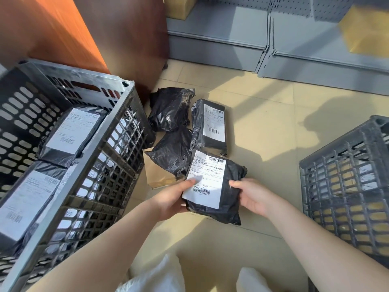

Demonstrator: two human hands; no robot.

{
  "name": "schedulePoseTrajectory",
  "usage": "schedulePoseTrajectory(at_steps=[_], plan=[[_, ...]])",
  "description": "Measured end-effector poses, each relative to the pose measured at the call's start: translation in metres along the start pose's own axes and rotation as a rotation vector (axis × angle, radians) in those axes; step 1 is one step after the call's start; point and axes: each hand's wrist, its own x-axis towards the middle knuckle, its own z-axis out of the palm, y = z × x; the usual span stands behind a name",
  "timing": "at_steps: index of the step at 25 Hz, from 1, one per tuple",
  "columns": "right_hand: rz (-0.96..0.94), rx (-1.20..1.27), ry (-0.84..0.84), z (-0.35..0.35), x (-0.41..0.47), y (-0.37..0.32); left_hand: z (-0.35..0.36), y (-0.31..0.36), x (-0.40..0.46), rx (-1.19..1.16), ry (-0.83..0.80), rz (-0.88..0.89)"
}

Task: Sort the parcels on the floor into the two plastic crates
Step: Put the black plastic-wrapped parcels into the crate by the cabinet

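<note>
Beige floor tiles (263, 127) run from me to grey metal shelving (221, 39) at the far side, with a wooden cabinet (63, 32) at far left. On my left stands the left crate (117, 131), a dark slatted plastic one, with two labelled black parcels lying inside: the far crate parcel (71, 133) and the near crate parcel (27, 205). Just right of it, on the floor, I see three black bags close together: an unlabelled far bag (170, 108), a crumpled middle bag (172, 154) lying on a brown paper envelope (155, 173), and a labelled floor parcel (210, 125) to their right. Nearer to me, I hold the held parcel (212, 186), black with a white shipping label facing up, between both hands. My left hand (170, 199) grips its left edge, thumb pressed on the label. My right hand (252, 197) grips its right edge, thumb on the black wrap. At the right stands the right crate (345, 186), with yellowish things showing through its slats that I cannot make out.
</note>
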Motion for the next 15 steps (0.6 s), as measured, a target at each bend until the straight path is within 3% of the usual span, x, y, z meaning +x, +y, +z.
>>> schedulePoseTrajectory(at_steps=[15], plan=[[-0.322, 0.112, 0.179, 0.086, -0.050, -0.089, -0.003, 0.096, -0.067, 0.055, 0.034, 0.236]])
